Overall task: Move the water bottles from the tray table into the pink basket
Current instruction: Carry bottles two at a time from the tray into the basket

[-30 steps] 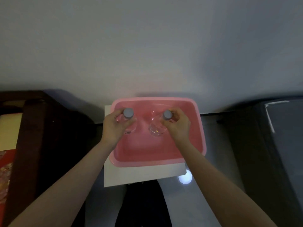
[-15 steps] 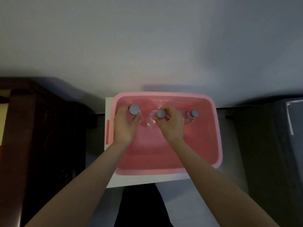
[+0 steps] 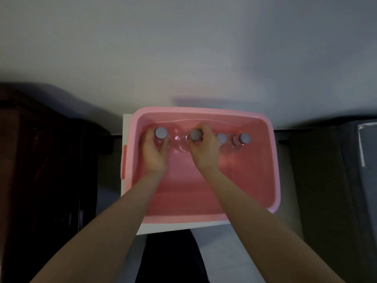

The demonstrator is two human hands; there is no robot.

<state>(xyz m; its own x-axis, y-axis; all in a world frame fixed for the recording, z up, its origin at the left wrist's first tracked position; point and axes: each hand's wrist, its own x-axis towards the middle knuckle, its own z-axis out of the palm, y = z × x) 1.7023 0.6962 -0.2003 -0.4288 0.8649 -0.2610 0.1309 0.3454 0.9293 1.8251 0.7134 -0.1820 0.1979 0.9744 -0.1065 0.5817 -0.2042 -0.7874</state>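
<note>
The left grip (image 3: 156, 152) is curled round the shoulder of a clear water bottle (image 3: 161, 133), whose grey cap shows above the fingers. The right grip (image 3: 204, 149) is closed round the neck of a second bottle (image 3: 195, 135), fingers wrapped behind its cap. Both bottles stand upright inside the pink basket (image 3: 274, 170), near its far wall. Just right of the right grip stands a third bottle (image 3: 221, 138), and beyond that a fourth bottle (image 3: 244, 137). The basket sits on a white desk (image 3: 173, 226) beneath both wrists. Any label on the bottles is too dim to read.
</note>
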